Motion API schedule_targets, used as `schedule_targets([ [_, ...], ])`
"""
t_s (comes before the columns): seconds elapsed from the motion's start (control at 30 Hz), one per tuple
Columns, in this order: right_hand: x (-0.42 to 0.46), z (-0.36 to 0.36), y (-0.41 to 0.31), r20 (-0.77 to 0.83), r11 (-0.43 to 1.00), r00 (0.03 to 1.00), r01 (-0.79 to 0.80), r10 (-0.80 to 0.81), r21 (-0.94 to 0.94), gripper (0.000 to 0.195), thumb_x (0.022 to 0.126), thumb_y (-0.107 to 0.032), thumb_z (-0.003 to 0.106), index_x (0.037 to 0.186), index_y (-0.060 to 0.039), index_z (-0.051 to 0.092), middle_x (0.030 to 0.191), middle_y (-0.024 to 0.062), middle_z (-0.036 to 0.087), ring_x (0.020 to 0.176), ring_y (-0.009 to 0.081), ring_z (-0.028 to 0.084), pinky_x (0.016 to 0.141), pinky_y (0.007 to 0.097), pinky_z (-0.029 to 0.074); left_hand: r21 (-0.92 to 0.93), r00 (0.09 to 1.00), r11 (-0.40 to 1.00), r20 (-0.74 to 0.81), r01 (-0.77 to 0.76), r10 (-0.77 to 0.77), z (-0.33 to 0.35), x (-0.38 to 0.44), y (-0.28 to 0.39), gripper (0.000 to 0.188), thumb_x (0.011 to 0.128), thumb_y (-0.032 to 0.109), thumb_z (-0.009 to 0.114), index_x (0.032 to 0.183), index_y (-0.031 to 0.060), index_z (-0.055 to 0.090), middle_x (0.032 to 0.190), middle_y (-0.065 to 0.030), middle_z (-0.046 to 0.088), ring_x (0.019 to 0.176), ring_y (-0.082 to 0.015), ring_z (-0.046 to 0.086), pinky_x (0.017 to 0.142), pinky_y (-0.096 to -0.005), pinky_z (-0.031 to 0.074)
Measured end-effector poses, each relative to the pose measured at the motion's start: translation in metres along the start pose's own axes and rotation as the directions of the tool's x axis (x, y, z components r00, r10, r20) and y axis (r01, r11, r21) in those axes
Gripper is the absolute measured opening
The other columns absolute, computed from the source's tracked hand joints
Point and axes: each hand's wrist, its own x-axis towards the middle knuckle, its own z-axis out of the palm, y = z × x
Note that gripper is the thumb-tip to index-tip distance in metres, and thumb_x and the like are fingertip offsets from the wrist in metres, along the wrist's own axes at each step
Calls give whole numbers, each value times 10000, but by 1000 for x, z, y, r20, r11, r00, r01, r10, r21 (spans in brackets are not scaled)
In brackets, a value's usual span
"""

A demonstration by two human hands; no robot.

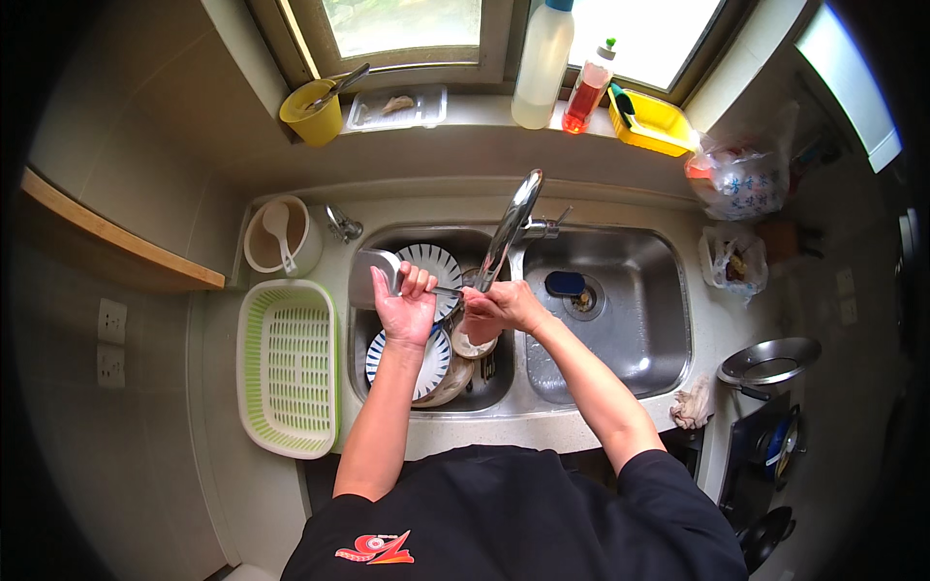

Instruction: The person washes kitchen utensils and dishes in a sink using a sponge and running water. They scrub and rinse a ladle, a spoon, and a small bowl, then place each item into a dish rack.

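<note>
Over the left sink basin, my left hand (405, 311) is closed around a metal utensil with a broad grey head (372, 277), possibly a wok turner. Its thin handle runs right to my right hand (512, 303), which grips the end with a pinkish cloth (481, 325) hanging beneath. Right beside that hand is the curved chrome faucet (512, 218). Below my hands, a plate with dark rim stripes (440, 265), a blue-striped plate (434, 363) and several bowls lie in the left basin (504, 388). Whether water runs cannot be told.
A green-and-white draining basket (289, 363) stands left of the sink, below a tub with a ladle (277, 226). In the right basin (617, 290) lies a dark blue sponge (564, 283) by the drain. Bottles (587, 91) and a yellow tray (657, 131) line the windowsill; a pan (770, 359) sits right.
</note>
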Motion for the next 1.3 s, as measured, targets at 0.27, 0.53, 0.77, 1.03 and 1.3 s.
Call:
schedule_targets([
  [0.27, -25, 7, 38, -237, 965, 944, 189, -230, -183, 311, 908, -357, 517, 878, -105, 699, 723, 111, 651, 677, 286, 646, 601, 350, 514, 41, 998, 999, 46, -36, 34, 3, -2, 9, 551, 912, 576, 455, 702, 70, 400, 571, 24, 200, 541, -120, 201, 587, -268, 246],
  [0.53, -10, 10, 16, -285, 987, 958, -80, 36, -141, 301, 852, -393, 606, 794, -98, 580, 696, 100, 617, 705, 306, 641, 603, 397, 509, 55, 988, 986, 0, -155, 155, -1, 7, 14, 520, 908, 552, 487, 717, 81, 377, 613, 12, 224, 571, -125, 231, 602, -282, 268],
  [0.77, 1, 19, -19, -146, 998, 989, 47, -39, 53, 256, 814, -289, 686, 982, -122, 587, 754, 72, 626, 668, 287, 636, 569, 386, 510, 92, 990, 990, -81, -104, 112, -8, -1, -1, 564, 898, 601, 461, 697, 81, 379, 586, 16, 198, 552, -129, 200, 593, -274, 251],
  [1.03, -41, -9, 30, -78, 955, 978, -172, 195, 240, 117, 832, -120, 607, 938, -70, 592, 841, 89, 670, 706, 193, 659, 608, 303, 522, 30, 987, 987, 34, -160, 159, 4, 1, 37, 537, 893, 580, 494, 704, 96, 360, 611, 14, 220, 563, -127, 217, 598, -280, 252],
  [1.3, -26, 32, 19, -73, -271, 727, 345, 683, 899, 513, 969, -466, 406, 1297, -77, 471, 1278, 108, 532, 1149, 221, 524, 1005, 398, 408, 78, 981, 978, 6, -196, 196, -10, 8, -17, 492, 944, 514, 437, 692, 99, 359, 600, 2, 243, 587, -141, 261, 664, -301, 329],
])
